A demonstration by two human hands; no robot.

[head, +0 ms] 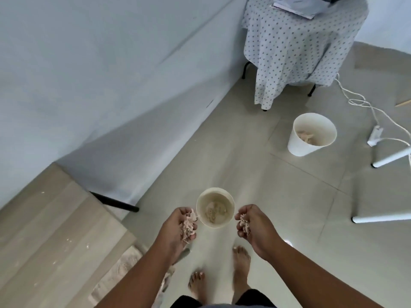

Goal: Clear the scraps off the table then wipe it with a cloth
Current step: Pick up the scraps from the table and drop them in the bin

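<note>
My left hand (pixel 178 225) grips a clump of pale pink scraps (pixel 188 226) just left of a small cream bin (pixel 215 207) on the floor. My right hand (pixel 253 223) holds a smaller clump of scraps (pixel 244 225) just right of that bin. The bin has scraps lying in its bottom. A light wooden table (pixel 44 241) fills the lower left, with a few small crumbs on its top. A patterned cloth (pixel 120 270) hangs past the table's near edge, partly behind my left arm.
A larger white bin (pixel 311 134) with scraps stands further back on the tiled floor. A dotted cloth covers a small table (pixel 300 47) at the back. White cables and a power strip (pixel 375 134) lie right, beside white furniture legs (pixel 389 158). My bare feet (pixel 240 270) stand below.
</note>
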